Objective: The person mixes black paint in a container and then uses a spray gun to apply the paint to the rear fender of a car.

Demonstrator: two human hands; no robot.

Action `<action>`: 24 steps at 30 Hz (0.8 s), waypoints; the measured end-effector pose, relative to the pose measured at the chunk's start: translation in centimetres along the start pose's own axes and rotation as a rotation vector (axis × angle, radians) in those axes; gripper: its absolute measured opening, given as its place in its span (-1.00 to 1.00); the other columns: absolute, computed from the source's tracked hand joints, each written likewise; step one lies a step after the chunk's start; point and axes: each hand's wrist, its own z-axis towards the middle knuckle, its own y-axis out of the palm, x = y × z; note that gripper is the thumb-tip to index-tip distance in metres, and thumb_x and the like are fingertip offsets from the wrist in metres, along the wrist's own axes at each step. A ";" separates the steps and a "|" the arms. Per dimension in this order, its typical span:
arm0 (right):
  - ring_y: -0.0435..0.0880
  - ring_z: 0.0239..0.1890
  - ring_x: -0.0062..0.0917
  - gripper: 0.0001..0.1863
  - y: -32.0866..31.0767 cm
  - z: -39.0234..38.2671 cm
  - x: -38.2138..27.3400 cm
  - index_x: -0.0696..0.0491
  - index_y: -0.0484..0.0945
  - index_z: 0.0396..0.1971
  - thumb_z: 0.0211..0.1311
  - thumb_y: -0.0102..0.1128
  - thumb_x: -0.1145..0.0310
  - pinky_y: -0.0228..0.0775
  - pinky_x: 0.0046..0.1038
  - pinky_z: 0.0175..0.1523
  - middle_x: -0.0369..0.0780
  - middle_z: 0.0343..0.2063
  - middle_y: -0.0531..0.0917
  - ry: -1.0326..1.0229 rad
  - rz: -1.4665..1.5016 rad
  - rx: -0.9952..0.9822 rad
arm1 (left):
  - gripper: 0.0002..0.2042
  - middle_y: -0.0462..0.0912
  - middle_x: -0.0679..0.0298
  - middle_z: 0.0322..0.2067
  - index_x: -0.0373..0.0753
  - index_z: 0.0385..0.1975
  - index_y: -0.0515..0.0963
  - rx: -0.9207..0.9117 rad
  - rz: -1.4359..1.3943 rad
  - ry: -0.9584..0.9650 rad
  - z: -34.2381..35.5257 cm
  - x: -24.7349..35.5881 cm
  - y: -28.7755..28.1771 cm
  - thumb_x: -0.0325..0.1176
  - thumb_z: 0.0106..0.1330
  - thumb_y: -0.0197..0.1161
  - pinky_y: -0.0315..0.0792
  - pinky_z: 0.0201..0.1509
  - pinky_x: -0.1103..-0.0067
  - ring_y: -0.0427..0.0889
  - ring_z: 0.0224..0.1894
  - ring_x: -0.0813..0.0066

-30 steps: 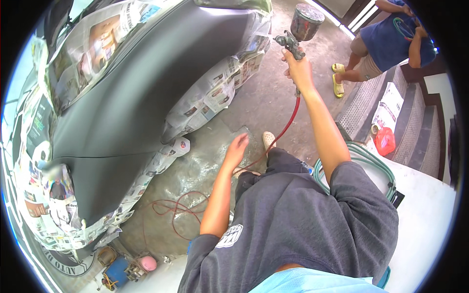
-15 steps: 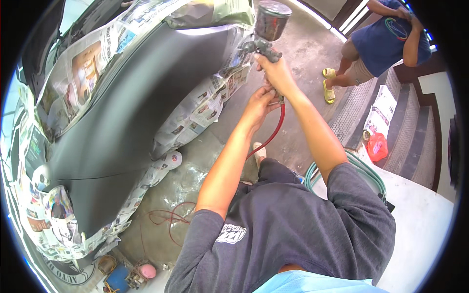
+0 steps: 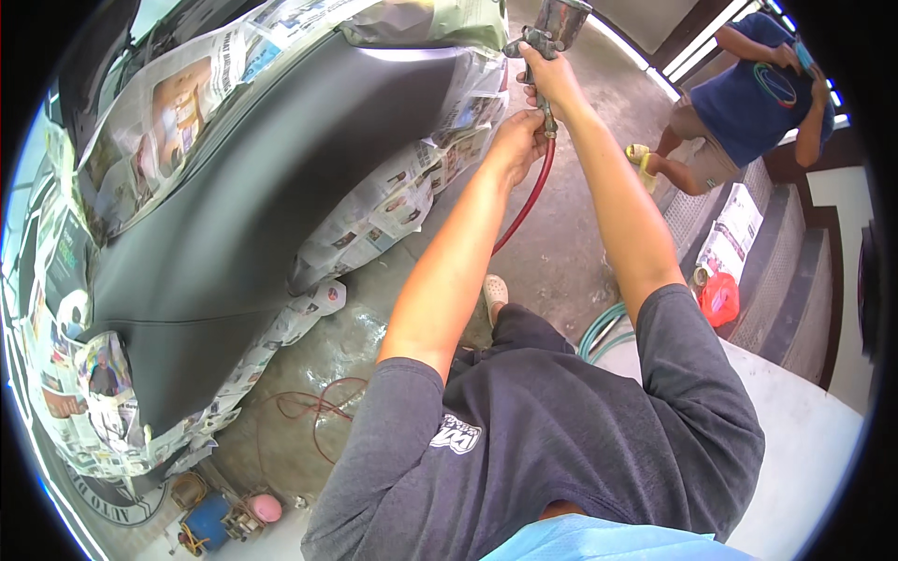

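Observation:
A spray gun [image 3: 536, 41] with a metal paint cup [image 3: 563, 21] on top is held up at the top centre. My right hand [image 3: 558, 82] is closed around its handle. Just below, my left hand [image 3: 517, 142] is closed with its fingers at the foot of the handle, by the hose fitting. From there a red hose [image 3: 531, 208] curves down toward my legs. To the left of the gun stands a dark matt grey car body panel [image 3: 234, 215]. Newspaper masking [image 3: 379, 220] runs along its lower edge, and more masking sheets [image 3: 178, 103] cover the parts above.
Another person [image 3: 753, 93] stands at the upper right by metal-treaded steps [image 3: 776, 252]. A red plastic bag [image 3: 719, 299] and folded newspaper [image 3: 731, 232] lie on the steps. A coiled green hose [image 3: 599, 335] is beside me. Thin red tubing [image 3: 318, 407] and a blue compressor-like machine [image 3: 208, 522] sit lower left.
The spray gun and both my hands have moved up and slightly right in the view. The other person's arms have shifted, with a light blue object now at their hands.

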 end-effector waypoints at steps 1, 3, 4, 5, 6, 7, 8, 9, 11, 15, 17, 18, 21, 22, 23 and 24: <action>0.46 -0.65 -0.65 -0.61 0.4 -0.5 -0.4 0.01 0.55 -0.06 0.39 0.25 -0.01 0.39 -0.52 -0.59 -0.26 -0.46 0.64 0.012 0.015 -0.023 | -0.88 0.60 0.43 -0.26 -0.12 -0.14 0.52 -0.001 0.001 0.022 -0.8 0.4 0.0 -0.30 0.55 0.05 0.44 0.00 0.50 0.55 -0.21 0.56; 0.46 -0.65 -0.65 -0.61 0.9 -1.8 -1.8 0.01 0.55 -0.07 0.39 0.26 -0.01 0.39 -0.53 -0.60 -0.27 -0.47 0.64 -0.002 0.025 -0.096 | -0.88 0.60 0.43 -0.26 -0.11 -0.14 0.52 -0.013 -0.004 0.068 -3.0 1.4 0.6 -0.29 0.56 0.05 0.44 0.00 0.50 0.56 -0.20 0.56; 0.46 -0.65 -0.66 -0.61 1.5 -2.9 -3.1 0.01 0.55 -0.08 0.39 0.26 -0.01 0.39 -0.54 -0.61 -0.27 -0.47 0.64 -0.028 0.027 -0.152 | -0.88 0.61 0.43 -0.24 -0.11 -0.13 0.52 -0.025 -0.021 0.097 -4.4 2.4 0.7 -0.27 0.56 0.06 0.45 0.01 0.49 0.57 -0.18 0.56; 0.46 -0.65 -0.67 -0.61 2.4 -4.2 -3.9 0.01 0.55 -0.08 0.39 0.26 -0.01 0.38 -0.55 -0.62 -0.27 -0.47 0.64 -0.044 0.029 -0.211 | -0.87 0.62 0.43 -0.23 -0.11 -0.12 0.52 -0.029 -0.042 0.119 -5.8 2.8 0.4 -0.26 0.56 0.06 0.46 0.02 0.48 0.58 -0.16 0.56; 0.45 -0.66 -0.70 -0.62 3.3 -5.5 -4.7 0.02 0.55 -0.11 0.40 0.26 0.00 0.36 -0.59 -0.63 -0.25 -0.46 0.66 -0.057 0.025 -0.242 | -0.87 0.63 0.43 -0.21 -0.11 -0.11 0.53 -0.035 -0.064 0.141 -7.2 3.2 0.2 -0.25 0.57 0.07 0.46 0.03 0.47 0.60 -0.15 0.55; 0.45 -0.67 -0.70 -0.62 4.1 -6.8 -6.3 0.03 0.56 -0.12 0.40 0.26 0.00 0.35 -0.60 -0.63 -0.24 -0.44 0.67 -0.064 0.022 -0.278 | -0.86 0.64 0.42 -0.18 -0.10 -0.09 0.53 -0.055 -0.050 0.181 -8.3 4.3 0.2 -0.24 0.57 0.08 0.47 0.05 0.46 0.61 -0.13 0.55; 0.44 -0.67 -0.71 -0.62 4.8 -8.2 -7.2 0.04 0.57 -0.12 0.41 0.25 -0.01 0.35 -0.61 -0.64 -0.23 -0.43 0.69 -0.060 0.015 -0.313 | -0.85 0.65 0.42 -0.16 -0.10 -0.07 0.53 -0.071 -0.041 0.213 -9.4 4.8 -0.1 -0.23 0.57 0.08 0.47 0.07 0.44 0.62 -0.11 0.55; 0.44 -0.67 -0.72 -0.61 5.3 -9.2 -7.9 0.05 0.57 -0.13 0.41 0.25 -0.01 0.34 -0.61 -0.64 -0.22 -0.41 0.71 -0.055 0.008 -0.347 | -0.84 0.66 0.42 -0.13 -0.10 -0.05 0.53 -0.086 -0.034 0.244 -10.2 5.1 -0.2 -0.22 0.56 0.09 0.48 0.08 0.43 0.63 -0.09 0.55; 0.43 -0.69 -0.73 -0.59 6.0 -10.1 -9.2 0.06 0.60 -0.12 0.41 0.25 -0.02 0.33 -0.62 -0.64 -0.20 -0.37 0.75 -0.125 0.004 -0.383 | -0.82 0.66 0.37 -0.13 -0.13 -0.02 0.52 -0.091 -0.059 0.264 -11.2 5.9 0.3 -0.23 0.56 0.10 0.51 0.06 0.41 0.65 -0.11 0.51; 0.50 -0.65 -0.67 -0.57 6.4 -8.7 -10.6 0.07 0.62 -0.04 0.41 0.22 -0.02 0.36 -0.55 -0.58 -0.24 -0.45 0.70 -0.265 -0.143 -0.365 | -0.80 0.67 0.40 -0.09 -0.11 0.01 0.51 -0.126 -0.116 0.331 -10.8 7.6 1.3 -0.20 0.55 0.12 0.53 0.05 0.43 0.65 -0.11 0.52; 0.56 -0.57 -0.56 -0.62 6.8 -7.5 -11.7 0.04 0.60 0.01 0.44 0.18 0.05 0.43 -0.44 -0.46 -0.26 -0.51 0.62 -0.410 -0.231 -0.303 | -0.79 0.65 0.34 -0.15 -0.15 -0.02 0.50 -0.113 -0.166 0.359 -9.7 8.7 2.2 -0.18 0.55 0.10 0.55 0.01 0.44 0.65 -0.12 0.48; 0.55 -0.58 -0.58 -0.64 7.4 -6.8 -12.2 0.06 0.60 -0.04 0.44 0.17 0.07 0.41 -0.47 -0.48 -0.26 -0.52 0.61 -0.461 -0.286 -0.257 | -0.79 0.65 0.32 -0.17 -0.16 -0.02 0.50 -0.129 -0.177 0.379 -9.1 9.4 2.4 -0.19 0.56 0.09 0.55 0.02 0.44 0.65 -0.11 0.47; 0.52 -0.61 -0.62 -0.67 9.8 -6.5 -12.8 0.10 0.60 -0.14 0.46 0.15 0.11 0.35 -0.52 -0.53 -0.27 -0.54 0.58 -0.534 -0.357 -0.164 | -0.77 0.63 0.28 -0.23 -0.22 -0.04 0.48 -0.089 -0.234 0.410 -8.9 10.6 2.0 -0.20 0.58 0.02 0.57 0.01 0.42 0.64 -0.14 0.45; 0.51 -0.64 -0.62 -0.67 10.8 -7.5 -13.2 0.11 0.60 -0.15 0.46 0.15 0.11 0.34 -0.52 -0.55 -0.27 -0.55 0.58 -0.509 -0.328 -0.164 | -0.77 0.63 0.28 -0.23 -0.22 -0.04 0.48 -0.067 -0.237 0.426 -9.1 11.0 1.6 -0.20 0.59 0.01 0.58 0.01 0.41 0.64 -0.15 0.45; 0.50 -0.66 -0.62 -0.67 11.8 -8.4 -13.5 0.12 0.59 -0.16 0.46 0.15 0.11 0.33 -0.51 -0.57 -0.27 -0.55 0.57 -0.486 -0.299 -0.167 | -0.77 0.63 0.28 -0.23 -0.22 -0.04 0.47 -0.044 -0.240 0.444 -9.6 11.4 1.2 -0.21 0.59 0.00 0.58 0.01 0.40 0.64 -0.16 0.45; 0.49 -0.68 -0.61 -0.66 12.4 -8.9 -13.5 0.12 0.59 -0.18 0.45 0.16 0.10 0.32 -0.51 -0.59 -0.27 -0.57 0.56 -0.468 -0.336 -0.188 | -0.77 0.63 0.28 -0.23 -0.22 -0.04 0.47 -0.049 -0.222 0.448 -10.4 11.6 0.6 -0.20 0.59 0.00 0.58 0.01 0.41 0.64 -0.15 0.44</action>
